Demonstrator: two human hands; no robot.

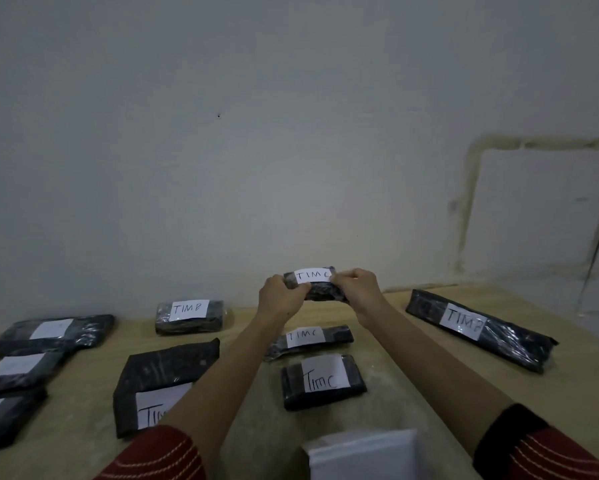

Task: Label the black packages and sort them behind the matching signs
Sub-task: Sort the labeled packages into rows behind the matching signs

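A pale grey wall (221, 168) rose behind the tan desk (412, 358). Toward the desk's right edge lay a long black package (519, 344), its white label reading "TIM B". Near the front left lay a flat black package (166, 368) whose label began "TIM", the rest hidden by a forearm. Three labelled packages (83, 330) were ranged along the left edge, their writing unreadable. A small package (187, 325) marked "TIM B" sat by the far edge. At mid-desk two packages read "TIM C", one (339, 336) behind the other (291, 382). Beyond them, at the far edge by the wall, was a third "TIM C" package (322, 292); the left hand (282, 299) and the right hand (358, 289) each pinched one end of it, fingers curled round it beside its label.
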